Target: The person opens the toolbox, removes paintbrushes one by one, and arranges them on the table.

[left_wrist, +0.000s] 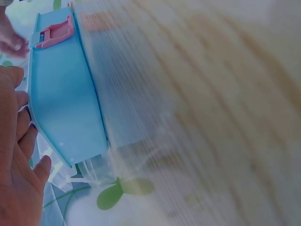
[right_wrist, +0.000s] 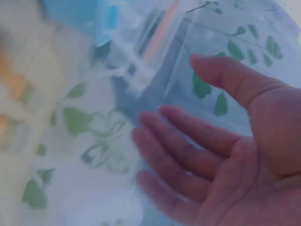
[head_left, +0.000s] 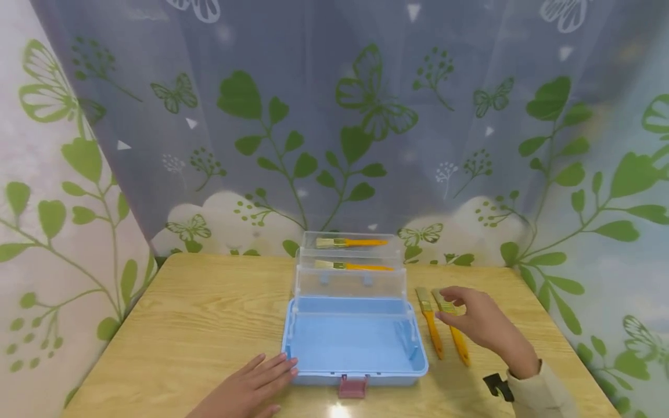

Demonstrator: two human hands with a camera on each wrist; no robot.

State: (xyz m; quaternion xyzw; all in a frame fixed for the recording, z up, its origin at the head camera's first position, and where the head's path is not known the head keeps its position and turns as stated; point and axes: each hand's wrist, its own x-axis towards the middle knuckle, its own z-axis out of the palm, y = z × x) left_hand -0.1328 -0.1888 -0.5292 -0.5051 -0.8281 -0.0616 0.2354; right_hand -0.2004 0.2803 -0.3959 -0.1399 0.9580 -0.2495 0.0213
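A light blue storage box [head_left: 350,348] stands with its inside showing, its clear trays [head_left: 387,285] raised at the back. One paintbrush [head_left: 366,243] lies in the upper tray and another paintbrush [head_left: 368,267] in the one below. My left hand [head_left: 256,383] rests straight fingers on the box's front left corner; the left wrist view shows them along the blue wall [left_wrist: 66,103]. Over two paintbrushes on the table, the left one [head_left: 431,331] and the right one [head_left: 460,345], hovers my right hand [head_left: 481,322]. Its fingers are loosely bent, thumb apart, with nothing in the palm [right_wrist: 230,183].
The wooden table [head_left: 209,313] extends to both sides of the box. A pink latch [head_left: 353,387] sticks out at the box's front. Patterned curtains [head_left: 313,145] with leaves and butterflies close off the back and sides. A black strap [head_left: 498,387] hangs by the right cuff.
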